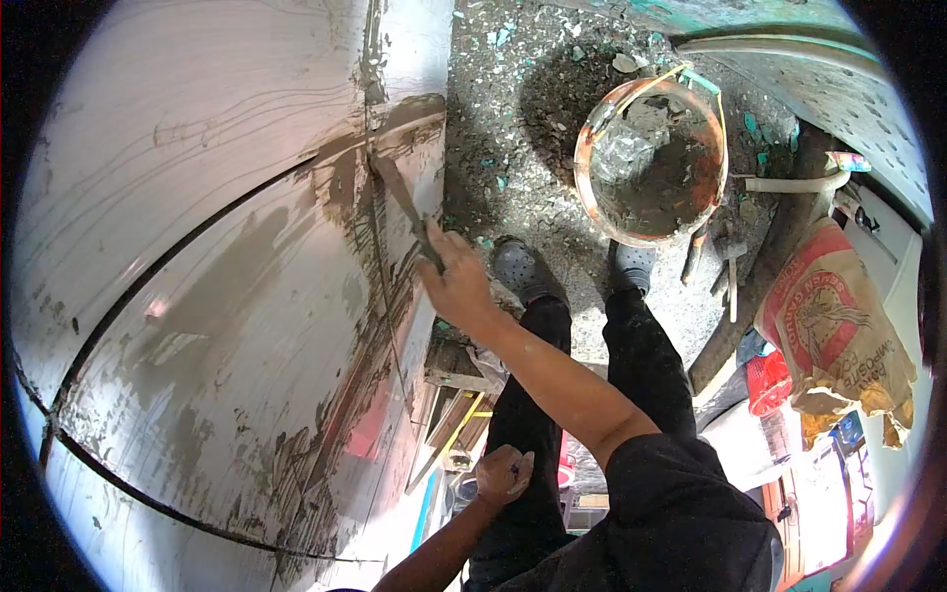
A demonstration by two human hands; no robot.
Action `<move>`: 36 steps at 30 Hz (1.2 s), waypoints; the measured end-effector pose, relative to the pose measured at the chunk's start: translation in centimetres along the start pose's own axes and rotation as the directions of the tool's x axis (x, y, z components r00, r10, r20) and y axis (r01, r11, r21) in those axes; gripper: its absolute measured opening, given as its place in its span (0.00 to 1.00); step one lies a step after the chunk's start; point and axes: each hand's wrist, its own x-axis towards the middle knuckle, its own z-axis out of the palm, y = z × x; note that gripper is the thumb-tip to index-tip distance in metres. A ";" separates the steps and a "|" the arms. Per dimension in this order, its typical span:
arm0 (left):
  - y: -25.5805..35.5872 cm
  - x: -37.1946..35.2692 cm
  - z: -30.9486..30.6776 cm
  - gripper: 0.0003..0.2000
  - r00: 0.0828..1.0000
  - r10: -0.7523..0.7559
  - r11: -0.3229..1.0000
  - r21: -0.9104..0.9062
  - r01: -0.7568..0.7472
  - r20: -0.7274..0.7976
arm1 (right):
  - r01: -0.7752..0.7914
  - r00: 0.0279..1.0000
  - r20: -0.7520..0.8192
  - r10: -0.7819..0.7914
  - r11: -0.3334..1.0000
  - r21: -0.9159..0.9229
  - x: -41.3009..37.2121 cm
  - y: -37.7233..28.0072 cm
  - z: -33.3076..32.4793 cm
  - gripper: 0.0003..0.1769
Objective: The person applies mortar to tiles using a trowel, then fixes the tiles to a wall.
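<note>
My right hand is closed around the handle of a narrow-bladed trowel. The blade tip touches the pale wall panel near a joint, beside a thick smear of wet grey-brown mortar. More mortar is spread thinly down the panel and along the vertical joint. In front of my thigh, my left hand is curled into a fist; a small dark spot shows at its fingers, and whether it holds anything cannot be made out.
An orange bucket with grey mix and a clear plastic piece inside stands on the rubble-strewn floor. A hammer lies to its right. Farther right are a torn cement bag and a curved pipe. Wooden pieces lie beside my leg.
</note>
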 end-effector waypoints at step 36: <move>1.1 0.6 -0.5 0.14 0.999 -0.012 0.992 -0.124 0.006 -0.051 | -0.546 0.726 0.586 0.359 0.819 0.175 10.8 -4.1 -9.0 0.12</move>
